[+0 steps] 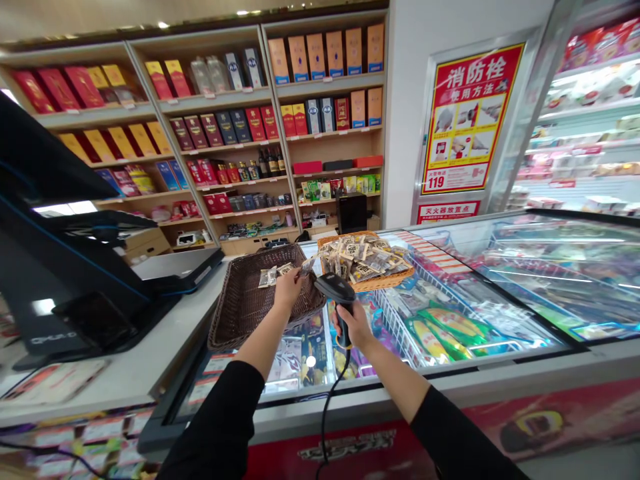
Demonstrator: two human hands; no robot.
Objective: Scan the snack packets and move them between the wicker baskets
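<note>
My right hand (356,325) is wrapped round the handle of a black barcode scanner (336,288), its head tilted up to the left and its cable hanging down the freezer front. My left hand (290,288) pinches a small snack packet (307,265) in front of the scanner head, above the right side of a dark brown wicker basket (233,300). A few like packets (269,276) lie in that basket. Just beyond the scanner, an orange woven basket (400,279) is heaped with many more of these packets (367,257).
Both baskets stand on the glass lid of a chest freezer (500,357) filled with bagged goods. At left, a counter (165,327) carries a dark checkout terminal (55,267) and a scale (175,267). Shelves (210,100) of boxed goods line the back wall, beside a red-and-yellow poster (470,120).
</note>
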